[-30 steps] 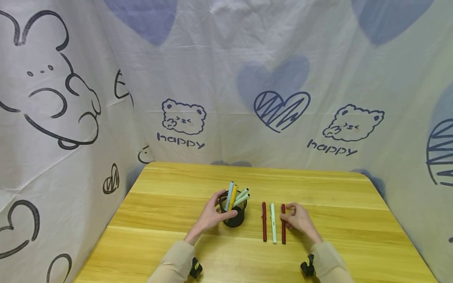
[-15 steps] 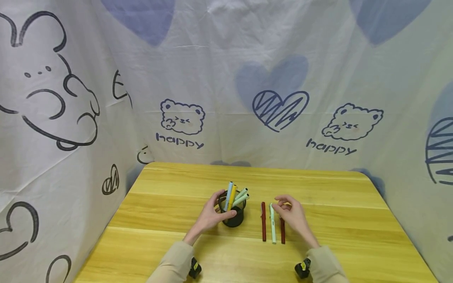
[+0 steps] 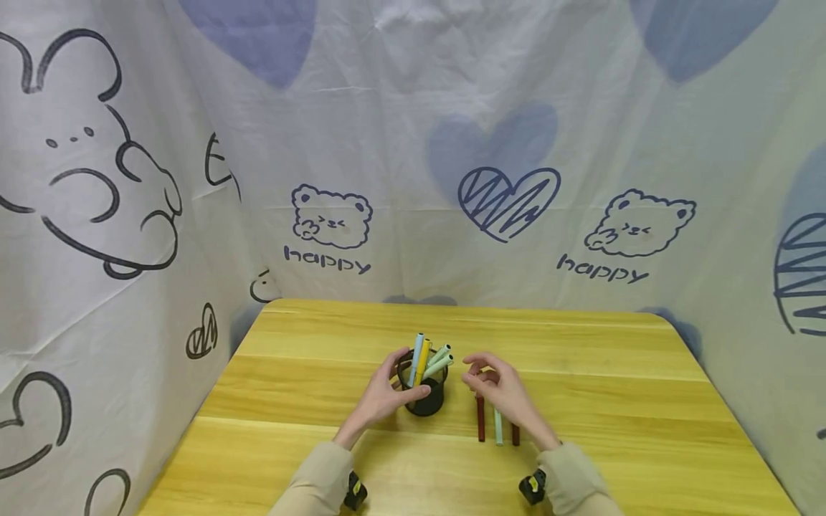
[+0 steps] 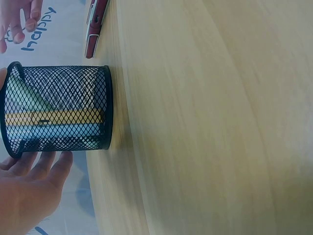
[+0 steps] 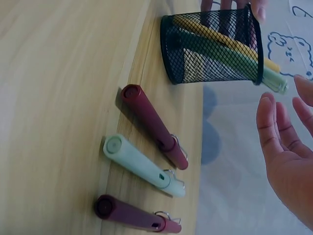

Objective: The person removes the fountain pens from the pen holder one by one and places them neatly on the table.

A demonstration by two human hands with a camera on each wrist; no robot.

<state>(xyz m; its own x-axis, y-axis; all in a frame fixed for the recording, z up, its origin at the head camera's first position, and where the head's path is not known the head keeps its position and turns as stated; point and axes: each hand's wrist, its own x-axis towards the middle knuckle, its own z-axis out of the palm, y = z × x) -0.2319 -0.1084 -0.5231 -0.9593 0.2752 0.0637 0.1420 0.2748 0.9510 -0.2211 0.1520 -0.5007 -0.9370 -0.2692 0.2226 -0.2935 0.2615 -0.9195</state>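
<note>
A black mesh pen holder (image 3: 426,401) stands upright with a light blue pen (image 3: 419,347), a yellow pen (image 3: 423,358) and two light green pens (image 3: 442,355) in it. My left hand (image 3: 379,395) grips its side, thumb in front and fingers round the back. My right hand (image 3: 502,388), fingers loosely bent and holding nothing, hovers just right of the holder. Below it lie a red pen (image 5: 152,122), a light green pen (image 5: 142,165) and a second red pen (image 5: 132,214) in a row; the hand hides their far ends in the head view.
The wooden table (image 3: 310,337) has its far edge against a white cloth backdrop (image 3: 413,236) printed with hearts and bears. Black wrist cameras (image 3: 533,487) sit at both beige cuffs.
My right hand has left the rightmost red pen and moved left across the row, up to beside the holder. The three pens lie where they were; my left hand stays on the holder.
</note>
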